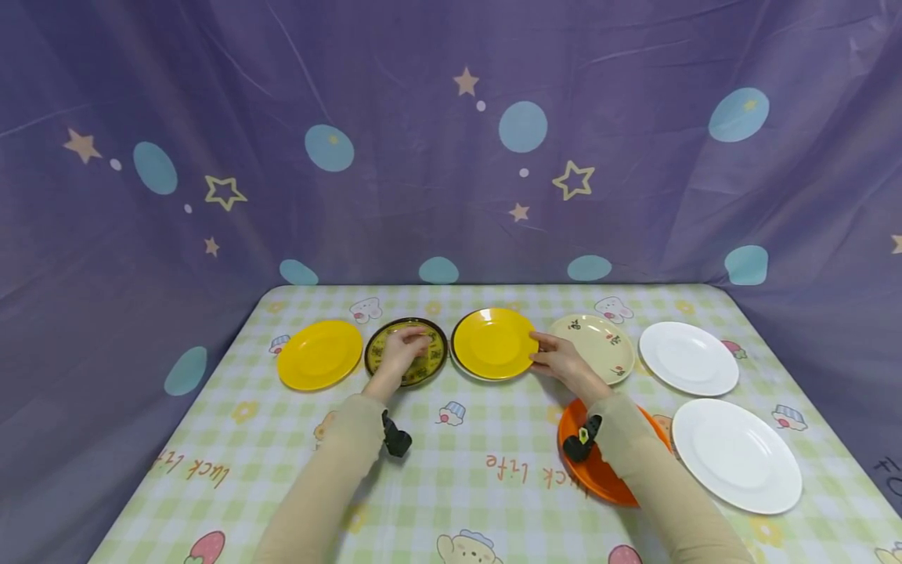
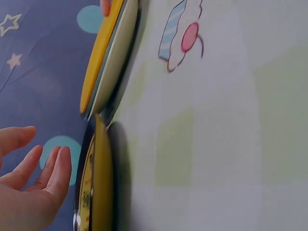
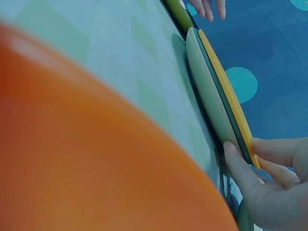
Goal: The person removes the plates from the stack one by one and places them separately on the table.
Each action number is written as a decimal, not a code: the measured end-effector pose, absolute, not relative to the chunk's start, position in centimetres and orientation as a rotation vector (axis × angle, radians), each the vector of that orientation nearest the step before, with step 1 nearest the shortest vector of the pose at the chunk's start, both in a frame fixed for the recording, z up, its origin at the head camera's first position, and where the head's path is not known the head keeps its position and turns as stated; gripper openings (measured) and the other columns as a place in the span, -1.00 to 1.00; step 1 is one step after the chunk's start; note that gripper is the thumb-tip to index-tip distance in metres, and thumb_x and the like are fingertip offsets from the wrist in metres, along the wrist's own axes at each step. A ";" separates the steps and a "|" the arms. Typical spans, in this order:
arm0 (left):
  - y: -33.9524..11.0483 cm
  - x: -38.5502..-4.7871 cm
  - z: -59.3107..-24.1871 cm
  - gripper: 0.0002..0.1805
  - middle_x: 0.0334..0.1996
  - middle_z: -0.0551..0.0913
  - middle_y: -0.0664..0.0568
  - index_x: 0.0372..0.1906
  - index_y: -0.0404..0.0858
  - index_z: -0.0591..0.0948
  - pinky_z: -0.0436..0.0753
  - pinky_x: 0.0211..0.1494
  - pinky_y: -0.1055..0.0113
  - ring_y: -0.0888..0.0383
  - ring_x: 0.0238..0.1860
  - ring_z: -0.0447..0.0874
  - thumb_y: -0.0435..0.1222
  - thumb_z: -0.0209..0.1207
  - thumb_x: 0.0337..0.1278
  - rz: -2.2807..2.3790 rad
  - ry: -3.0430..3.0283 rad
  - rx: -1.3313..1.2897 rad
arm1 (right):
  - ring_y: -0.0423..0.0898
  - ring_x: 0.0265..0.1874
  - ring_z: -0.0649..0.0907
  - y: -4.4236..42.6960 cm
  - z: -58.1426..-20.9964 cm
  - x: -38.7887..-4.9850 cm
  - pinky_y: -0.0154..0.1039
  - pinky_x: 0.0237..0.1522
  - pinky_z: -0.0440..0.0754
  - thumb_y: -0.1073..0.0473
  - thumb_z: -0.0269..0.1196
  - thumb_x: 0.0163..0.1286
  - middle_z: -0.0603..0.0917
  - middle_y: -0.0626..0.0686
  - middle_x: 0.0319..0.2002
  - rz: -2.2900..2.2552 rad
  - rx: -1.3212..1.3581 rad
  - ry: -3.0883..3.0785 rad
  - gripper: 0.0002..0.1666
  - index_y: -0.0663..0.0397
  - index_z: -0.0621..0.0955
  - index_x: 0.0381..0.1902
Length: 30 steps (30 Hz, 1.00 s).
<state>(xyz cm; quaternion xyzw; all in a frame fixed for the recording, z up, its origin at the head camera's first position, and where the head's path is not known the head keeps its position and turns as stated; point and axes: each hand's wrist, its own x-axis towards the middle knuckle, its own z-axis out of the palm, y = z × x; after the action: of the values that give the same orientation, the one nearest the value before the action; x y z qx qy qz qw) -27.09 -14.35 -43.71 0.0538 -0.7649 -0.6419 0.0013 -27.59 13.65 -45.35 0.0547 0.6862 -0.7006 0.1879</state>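
The right hand (image 1: 557,362) pinches the right edge of the plate stack (image 1: 496,343). Only the wrist views show dark (image 3: 223,96) and pale plates (image 3: 207,82) under its yellow top. Left of the stack, the left hand (image 1: 403,351), fingers loosely bent, is above the patterned plate (image 1: 427,365).

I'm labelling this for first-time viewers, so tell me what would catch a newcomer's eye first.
Most likely the orange plate, a vivid patch partly under the right forearm and looming large at the lower left of the right wrist view. Next, the stack near the table's far edge, yellow on top, its right rim held by the right hand. Behind everything hangs the purple curtain with its stars and blue spots.
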 end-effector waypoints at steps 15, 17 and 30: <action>-12.0 -28.2 -44.8 -0.63 -0.22 0.54 -0.32 0.02 -0.53 0.42 0.62 -0.16 0.17 -0.11 -0.25 0.60 -0.49 0.06 0.06 -2.055 -2.468 0.127 | 0.14 0.14 0.36 13.4 -45.4 -27.8 -0.15 -0.01 0.52 0.51 -0.01 0.24 0.13 0.26 0.30 -1.956 0.214 1.948 -0.35 0.17 0.19 0.29; -11.6 -28.1 -44.5 -0.62 -0.20 0.53 -0.34 0.05 -0.53 0.40 0.62 -0.15 0.15 -0.13 -0.25 0.59 -0.50 0.05 0.07 -2.063 -2.489 0.161 | 0.14 0.13 0.36 13.4 -45.4 -27.7 -0.15 -0.01 0.52 0.51 -0.01 0.24 0.13 0.26 0.30 -1.954 0.216 1.950 -0.35 0.18 0.18 0.30; -11.1 -29.9 -46.0 -0.66 -0.34 0.57 -0.29 -0.06 -0.51 0.49 0.66 -0.35 0.22 -0.04 -0.47 0.63 -0.51 0.14 -0.02 -1.879 -2.589 0.096 | 0.08 0.04 0.43 13.3 -45.2 -27.7 -0.15 -0.02 0.53 0.52 0.00 0.23 0.17 0.29 0.27 -1.958 0.226 1.973 -0.36 0.20 0.21 0.28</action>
<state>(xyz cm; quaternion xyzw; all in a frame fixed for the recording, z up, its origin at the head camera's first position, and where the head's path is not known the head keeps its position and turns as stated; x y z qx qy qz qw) -29.88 -11.15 -46.02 0.0299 -0.8086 -0.5869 -0.0291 -27.74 13.35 -45.19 0.0800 0.6965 -0.6911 0.1757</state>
